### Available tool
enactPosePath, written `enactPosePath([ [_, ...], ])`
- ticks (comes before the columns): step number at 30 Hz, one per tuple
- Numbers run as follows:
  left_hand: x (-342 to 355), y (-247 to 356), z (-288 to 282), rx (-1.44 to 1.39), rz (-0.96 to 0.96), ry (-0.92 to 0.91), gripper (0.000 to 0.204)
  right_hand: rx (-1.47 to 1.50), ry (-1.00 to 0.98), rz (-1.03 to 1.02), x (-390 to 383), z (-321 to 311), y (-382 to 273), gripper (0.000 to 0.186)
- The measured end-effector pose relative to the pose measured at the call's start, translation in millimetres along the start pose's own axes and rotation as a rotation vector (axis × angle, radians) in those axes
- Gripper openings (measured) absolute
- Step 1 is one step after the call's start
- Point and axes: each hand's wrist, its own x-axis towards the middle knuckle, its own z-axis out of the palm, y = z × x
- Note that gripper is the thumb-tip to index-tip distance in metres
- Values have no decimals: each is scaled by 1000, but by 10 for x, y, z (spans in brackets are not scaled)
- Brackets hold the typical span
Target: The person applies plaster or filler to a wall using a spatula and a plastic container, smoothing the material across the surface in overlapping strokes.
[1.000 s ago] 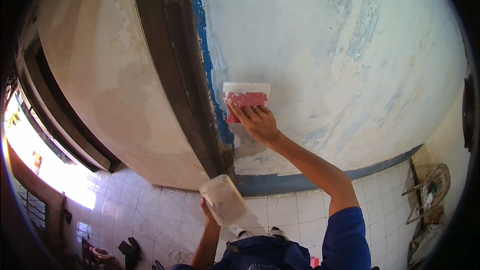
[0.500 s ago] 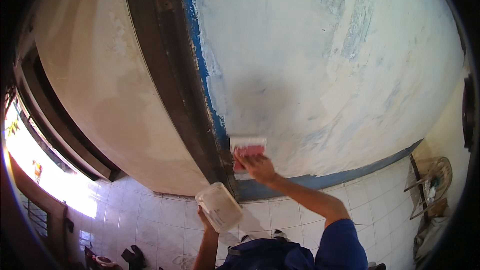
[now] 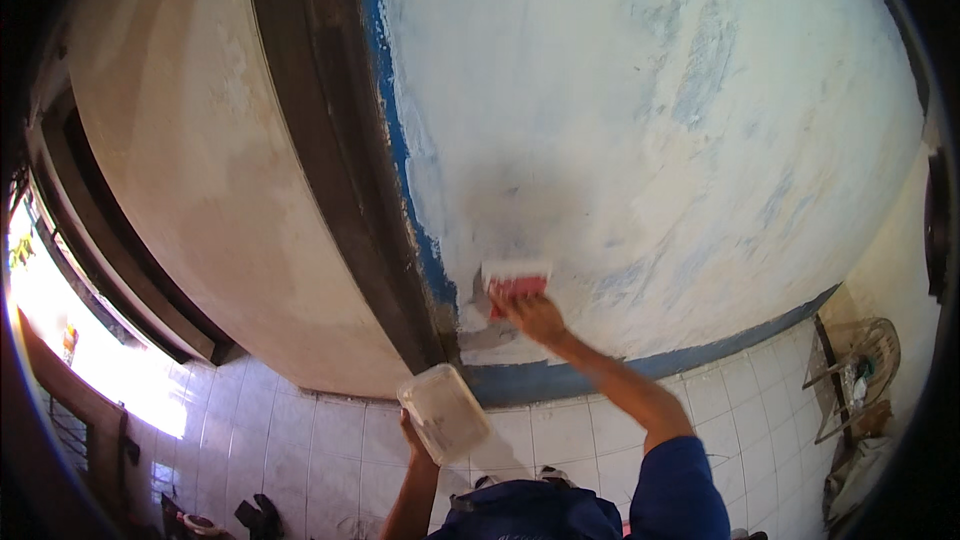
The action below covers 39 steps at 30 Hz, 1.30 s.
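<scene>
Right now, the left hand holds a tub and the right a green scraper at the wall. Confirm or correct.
Not green: the head view shows a red scraper at the wall in the right hand; the left hand holds the tub.

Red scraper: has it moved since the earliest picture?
Yes, the red scraper has moved down the wall, nearer the blue-gray band along the base.

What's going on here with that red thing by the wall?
A person has a wide red-and-white scraper in their right hand, flat against the low part of a pale, patchy wall, just right of a dark upright post. Their left hand holds a shallow plastic tub below, over the tiled floor. Blue shows along the wall's edge by the post.
</scene>
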Motion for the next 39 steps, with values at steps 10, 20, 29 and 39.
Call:
enactPosePath([
  [10, 94, 32, 155, 78, 109, 1, 79, 239, 259, 133, 1101, -1576, 970, 56],
  [20, -24, 4, 483, 50, 229, -131, 81, -381, 619, 243, 4015, -4666, 3181, 39],
  [29, -77, -44, 756, -77, 295, -158, 87, -186, 489, 144, 4157, -4218, 3025, 35],
  [39, -40, -163, 536, 11, 325, -195, 87, 36, 54, -94, 2749, -2495, 1736, 59],
])
